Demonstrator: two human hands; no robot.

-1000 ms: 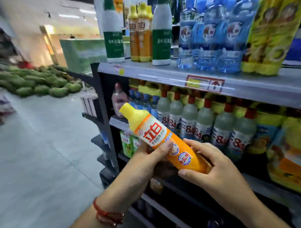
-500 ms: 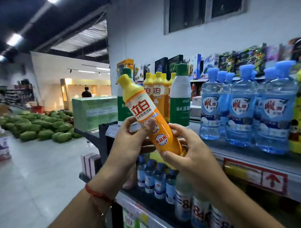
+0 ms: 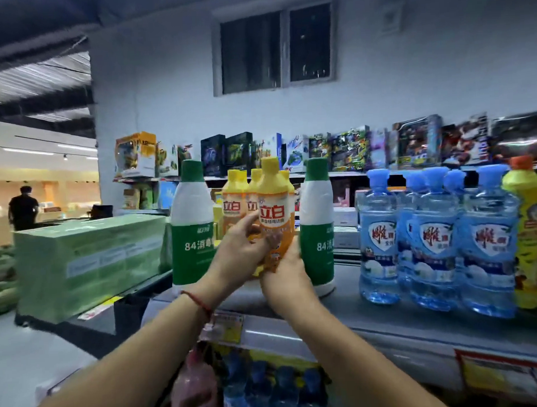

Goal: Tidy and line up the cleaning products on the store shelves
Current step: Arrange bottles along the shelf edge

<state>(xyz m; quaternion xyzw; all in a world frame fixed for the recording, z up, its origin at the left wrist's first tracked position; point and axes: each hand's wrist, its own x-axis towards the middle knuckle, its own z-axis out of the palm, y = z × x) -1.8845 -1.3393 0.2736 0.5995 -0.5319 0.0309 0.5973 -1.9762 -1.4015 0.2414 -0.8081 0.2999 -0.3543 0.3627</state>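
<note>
Orange and upright now, the dish-soap bottle [image 3: 273, 215] was tilted with its yellow cap leaning left half a second ago; it has since been carried in among the matching bottles [image 3: 236, 201] on the top shelf [image 3: 387, 318]. The left hand [image 3: 238, 253] curls round its left side, and the right hand [image 3: 283, 273] grips its base from below. Its white label bears red characters. Behind it stand about four like bottles, partly hidden. Two green-and-white disinfectant bottles [image 3: 192, 224] flank it left and right. Further right of it stand about five blue bottles [image 3: 430, 240].
</note>
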